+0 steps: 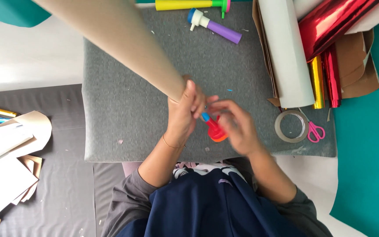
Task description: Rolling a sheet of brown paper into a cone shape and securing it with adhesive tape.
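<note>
Cardboard cone in closed left hand; right hand gripping red plug

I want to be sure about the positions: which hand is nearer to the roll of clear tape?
The right hand. It is just left of the tape roll, holding a red plastic piece. The left hand is farther left, gripping the narrow end of the paper cone.

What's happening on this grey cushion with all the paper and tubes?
A person holds the narrow end of a rolled brown paper cone in the left hand. The right hand holds a small red and orange toy piece with a blue tip right at that end. On the grey cushion lie a purple tube, a tape roll and pink scissors.
</note>
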